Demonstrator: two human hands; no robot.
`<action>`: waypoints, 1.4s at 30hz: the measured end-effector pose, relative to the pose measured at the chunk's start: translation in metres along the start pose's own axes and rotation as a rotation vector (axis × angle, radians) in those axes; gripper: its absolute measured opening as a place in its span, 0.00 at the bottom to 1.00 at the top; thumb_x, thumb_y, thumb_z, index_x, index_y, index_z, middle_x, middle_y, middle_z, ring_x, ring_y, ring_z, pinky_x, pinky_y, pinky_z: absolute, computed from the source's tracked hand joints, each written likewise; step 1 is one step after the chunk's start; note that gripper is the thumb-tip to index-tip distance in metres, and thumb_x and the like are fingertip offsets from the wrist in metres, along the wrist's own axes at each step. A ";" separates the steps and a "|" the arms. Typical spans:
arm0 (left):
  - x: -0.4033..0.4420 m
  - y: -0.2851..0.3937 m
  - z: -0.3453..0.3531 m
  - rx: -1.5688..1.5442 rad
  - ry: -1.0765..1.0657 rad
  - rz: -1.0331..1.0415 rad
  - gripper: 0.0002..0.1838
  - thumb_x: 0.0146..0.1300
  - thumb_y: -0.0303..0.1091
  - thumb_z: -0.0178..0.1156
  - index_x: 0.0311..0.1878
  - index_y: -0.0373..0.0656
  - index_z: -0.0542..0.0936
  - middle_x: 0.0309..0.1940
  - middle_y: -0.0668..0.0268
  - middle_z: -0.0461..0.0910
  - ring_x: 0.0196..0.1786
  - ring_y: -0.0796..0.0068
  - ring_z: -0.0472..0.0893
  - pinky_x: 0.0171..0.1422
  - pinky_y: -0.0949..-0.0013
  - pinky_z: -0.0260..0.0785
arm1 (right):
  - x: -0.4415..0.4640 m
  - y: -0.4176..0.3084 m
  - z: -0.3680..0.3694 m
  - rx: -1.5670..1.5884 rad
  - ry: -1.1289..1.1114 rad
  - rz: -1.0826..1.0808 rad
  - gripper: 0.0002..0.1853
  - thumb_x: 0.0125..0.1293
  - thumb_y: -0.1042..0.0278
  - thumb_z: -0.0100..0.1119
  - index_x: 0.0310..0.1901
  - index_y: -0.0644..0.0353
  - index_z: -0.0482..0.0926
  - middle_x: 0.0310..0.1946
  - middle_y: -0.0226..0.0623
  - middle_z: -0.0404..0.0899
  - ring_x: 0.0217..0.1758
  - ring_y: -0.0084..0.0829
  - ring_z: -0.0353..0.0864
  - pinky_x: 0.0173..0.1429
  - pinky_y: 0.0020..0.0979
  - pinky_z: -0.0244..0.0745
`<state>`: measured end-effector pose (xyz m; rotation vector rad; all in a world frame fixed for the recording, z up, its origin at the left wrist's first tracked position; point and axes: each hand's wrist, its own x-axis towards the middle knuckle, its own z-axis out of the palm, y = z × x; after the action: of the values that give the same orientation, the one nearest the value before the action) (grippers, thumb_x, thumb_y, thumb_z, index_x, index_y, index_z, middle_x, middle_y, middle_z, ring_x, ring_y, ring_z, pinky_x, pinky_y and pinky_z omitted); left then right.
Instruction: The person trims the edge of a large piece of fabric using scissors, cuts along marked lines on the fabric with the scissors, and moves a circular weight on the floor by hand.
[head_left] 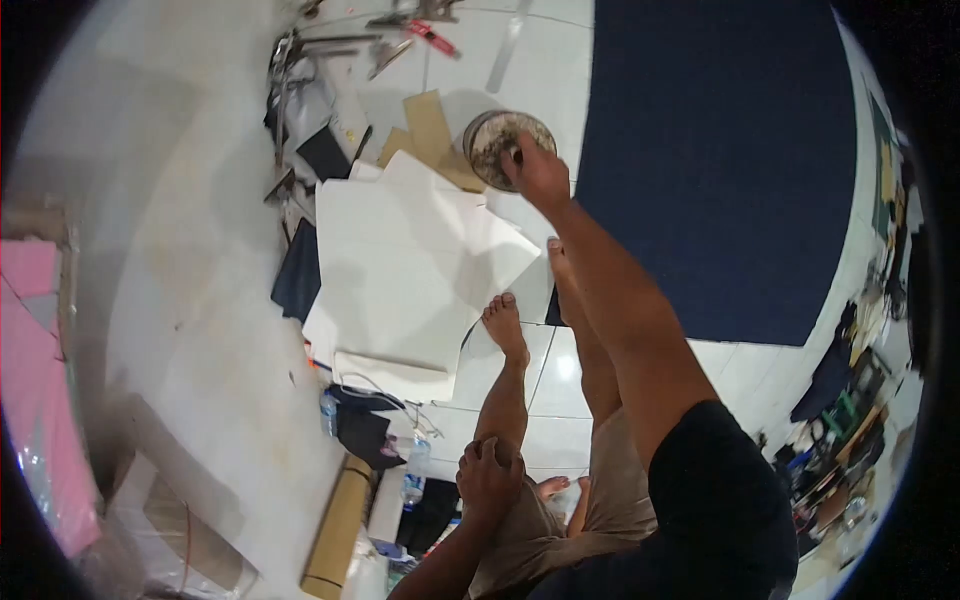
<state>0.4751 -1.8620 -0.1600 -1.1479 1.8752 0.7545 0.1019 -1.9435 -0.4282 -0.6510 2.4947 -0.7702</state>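
My right hand (540,178) reaches far out over a round can (488,140) with a stained, pale top. Its fingers are closed around something small and dark in the middle of that top, too covered to make out. On my bent knee rests my left hand (489,480), fingers spread and holding nothing. Beside the can lie tan card pieces (428,120). White sheets (400,250) overlap on the floor in front of my foot. To the right of the can, a large dark blue cloth (720,170) is spread flat.
Tools, among them a red-handled one (432,38), and a metal ruler (508,45) lie at the top. Water bottles (416,468) and a brown roll (338,525) are near my left side. A pink wrapped stack (35,380) stands far left. Clutter (835,440) lines the right.
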 end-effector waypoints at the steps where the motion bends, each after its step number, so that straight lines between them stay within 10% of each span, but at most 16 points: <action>1: 0.003 0.001 -0.001 0.036 0.010 0.030 0.29 0.56 0.50 0.61 0.56 0.41 0.76 0.55 0.47 0.72 0.56 0.45 0.74 0.58 0.47 0.69 | -0.019 0.002 -0.016 0.011 0.017 0.052 0.17 0.65 0.56 0.58 0.49 0.53 0.66 0.33 0.47 0.82 0.39 0.51 0.82 0.42 0.50 0.77; 23: -0.033 0.026 0.060 0.896 -0.046 0.322 0.28 0.58 0.51 0.57 0.58 0.43 0.74 0.52 0.50 0.73 0.53 0.48 0.77 0.55 0.49 0.71 | -0.545 0.302 -0.133 -0.022 0.535 1.129 0.20 0.61 0.55 0.61 0.51 0.51 0.70 0.27 0.50 0.82 0.31 0.55 0.83 0.36 0.51 0.78; 42: -0.086 0.089 0.181 1.276 0.020 0.253 0.30 0.57 0.51 0.58 0.59 0.42 0.72 0.53 0.50 0.71 0.56 0.47 0.74 0.59 0.48 0.66 | -0.601 0.458 -0.143 0.254 0.637 1.214 0.18 0.65 0.54 0.55 0.52 0.53 0.68 0.28 0.47 0.83 0.35 0.51 0.83 0.40 0.50 0.77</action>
<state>0.4753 -1.6429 -0.1706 -0.0951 1.9537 -0.3803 0.3617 -1.2194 -0.4369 1.2850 2.5506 -0.7846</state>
